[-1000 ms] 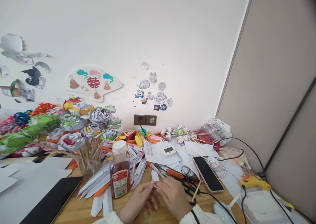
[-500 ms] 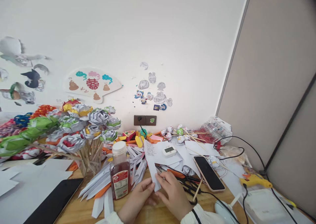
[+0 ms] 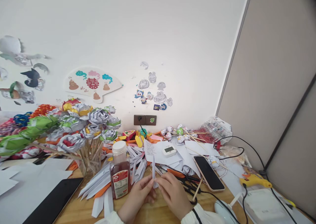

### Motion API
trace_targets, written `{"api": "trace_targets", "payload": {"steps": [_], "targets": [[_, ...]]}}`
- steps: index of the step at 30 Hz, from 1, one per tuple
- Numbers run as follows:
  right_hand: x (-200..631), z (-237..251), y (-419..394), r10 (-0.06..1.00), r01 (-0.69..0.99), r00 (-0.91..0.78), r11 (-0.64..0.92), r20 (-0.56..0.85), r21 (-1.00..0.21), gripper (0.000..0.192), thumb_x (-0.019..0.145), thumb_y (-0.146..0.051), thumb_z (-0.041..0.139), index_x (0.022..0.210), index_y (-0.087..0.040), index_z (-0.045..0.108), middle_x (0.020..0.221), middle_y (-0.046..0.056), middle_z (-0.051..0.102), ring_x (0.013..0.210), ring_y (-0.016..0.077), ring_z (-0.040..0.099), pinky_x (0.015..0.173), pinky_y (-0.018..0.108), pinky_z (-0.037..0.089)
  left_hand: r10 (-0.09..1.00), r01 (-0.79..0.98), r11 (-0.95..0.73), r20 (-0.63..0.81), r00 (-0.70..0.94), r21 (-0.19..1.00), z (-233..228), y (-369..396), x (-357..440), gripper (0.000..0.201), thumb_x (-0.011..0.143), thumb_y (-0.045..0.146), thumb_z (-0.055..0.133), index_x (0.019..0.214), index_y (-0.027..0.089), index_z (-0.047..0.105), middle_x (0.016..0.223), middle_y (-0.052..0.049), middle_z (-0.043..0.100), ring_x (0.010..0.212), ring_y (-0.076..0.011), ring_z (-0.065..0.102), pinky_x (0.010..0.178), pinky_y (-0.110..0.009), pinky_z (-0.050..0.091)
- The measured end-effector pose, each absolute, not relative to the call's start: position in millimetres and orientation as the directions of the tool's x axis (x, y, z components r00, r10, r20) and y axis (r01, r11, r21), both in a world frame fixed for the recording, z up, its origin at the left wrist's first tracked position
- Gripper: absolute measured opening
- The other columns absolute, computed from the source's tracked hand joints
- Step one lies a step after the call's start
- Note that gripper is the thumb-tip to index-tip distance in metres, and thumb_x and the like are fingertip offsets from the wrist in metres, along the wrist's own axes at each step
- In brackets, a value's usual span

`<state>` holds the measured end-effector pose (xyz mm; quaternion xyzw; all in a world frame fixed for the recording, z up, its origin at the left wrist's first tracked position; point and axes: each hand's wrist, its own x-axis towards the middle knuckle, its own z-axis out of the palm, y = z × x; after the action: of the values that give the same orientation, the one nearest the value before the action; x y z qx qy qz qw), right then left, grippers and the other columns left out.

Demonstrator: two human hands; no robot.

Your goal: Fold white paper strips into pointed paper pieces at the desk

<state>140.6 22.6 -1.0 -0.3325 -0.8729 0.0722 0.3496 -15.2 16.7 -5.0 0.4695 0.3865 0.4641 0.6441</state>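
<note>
A narrow white paper strip stands upright between my two hands, seen nearly edge-on, above the front of the wooden table. My left hand pinches its lower part with thumb and fingers. From the other side, my right hand has its thumb and forefinger closed on the strip's lower edge. To the left of my left hand stands a bottle of reddish-brown liquid with a white cap. Black-handled scissors lie beside my right hand, partly hidden by it.
Folded paper strips lie left of the bottle, near paper flowers on sticks. A phone, a white timer and a yellow glue gun with cables are on the right. A black tablet-like slab lies at front left.
The paper strip has turned from showing its broad face, leaning left, to standing upright and narrow. My fingers have shifted slightly on it; both hands stay in nearly the same place.
</note>
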Motion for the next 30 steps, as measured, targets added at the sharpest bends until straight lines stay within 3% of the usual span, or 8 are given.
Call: {"api": "trace_targets", "payload": {"steps": [4,8,16,19,25,30], "targets": [[141.0,0.2,21.2,0.622,0.526,-0.534,0.774,0.573,-0.351,0.025,0.078,-0.01,0.04,0.095,-0.022,0.054,0.084,0.004,0.051,0.078,0.0167,0.047,0.067,0.029,0.04,0.962,-0.242,0.136,-0.07,0.264,0.961,-5.7,17.3,-14.3,0.031,0.063,0.045,0.06,0.072,0.015,0.06,0.054,0.001,0.054,0.051,-0.0099,0.052,0.047,-0.02,0.041],[145.4,2.6,24.2,0.616,0.489,-0.527,0.783,0.585,-0.385,0.023,0.077,-0.009,0.04,0.094,-0.02,0.052,0.088,0.005,0.051,0.082,0.0169,0.047,0.07,0.029,0.04,0.964,-0.274,0.178,-0.111,0.241,0.945,-6.2,18.4,-13.9,0.032,0.06,0.046,0.061,0.064,0.014,0.058,0.049,0.002,0.053,0.049,-0.0102,0.052,0.046,-0.02,0.04],[149.5,-1.0,35.3,0.599,0.491,-0.565,0.797,0.568,-0.351,0.018,0.078,-0.01,0.044,0.084,-0.021,0.056,0.081,0.002,0.056,0.077,0.0154,0.048,0.076,0.031,0.038,0.968,-0.344,0.173,-0.094,0.235,0.923,-9.8,17.9,-15.8,0.032,0.062,0.045,0.06,0.067,0.014,0.059,0.052,0.0,0.055,0.053,-0.0117,0.054,0.048,-0.021,0.041],[149.3,-1.3,37.4,0.613,0.502,-0.553,0.786,0.565,-0.361,0.014,0.079,-0.013,0.046,0.08,-0.021,0.058,0.078,0.002,0.055,0.076,0.0153,0.048,0.072,0.029,0.039,0.962,-0.336,0.19,-0.107,0.251,0.923,-11.4,20.3,-16.6,0.034,0.059,0.047,0.062,0.067,0.014,0.06,0.052,0.0,0.056,0.052,-0.0114,0.054,0.047,-0.021,0.042],[148.1,-4.4,40.3,0.713,0.462,-0.458,0.701,0.531,-0.543,0.007,0.072,-0.014,0.056,0.073,-0.02,0.06,0.078,0.002,0.054,0.078,0.0157,0.05,0.069,0.026,0.039,0.949,-0.265,0.198,-0.117,0.294,0.944,-9.0,20.7,-15.2,0.034,0.056,0.047,0.065,0.064,0.014,0.062,0.053,-0.001,0.057,0.053,-0.012,0.054,0.049,-0.022,0.043],[143.9,-12.7,43.4,0.839,0.398,-0.352,0.536,0.416,-0.744,0.006,0.069,-0.015,0.057,0.073,-0.018,0.06,0.069,0.0,0.057,0.065,0.0141,0.052,0.061,0.024,0.04,0.941,-0.177,0.149,-0.085,0.326,0.973,-8.4,18.2,-14.6,0.035,0.06,0.048,0.06,0.068,0.013,0.063,0.057,-0.003,0.059,0.055,-0.0132,0.055,0.053,-0.023,0.043]]}}
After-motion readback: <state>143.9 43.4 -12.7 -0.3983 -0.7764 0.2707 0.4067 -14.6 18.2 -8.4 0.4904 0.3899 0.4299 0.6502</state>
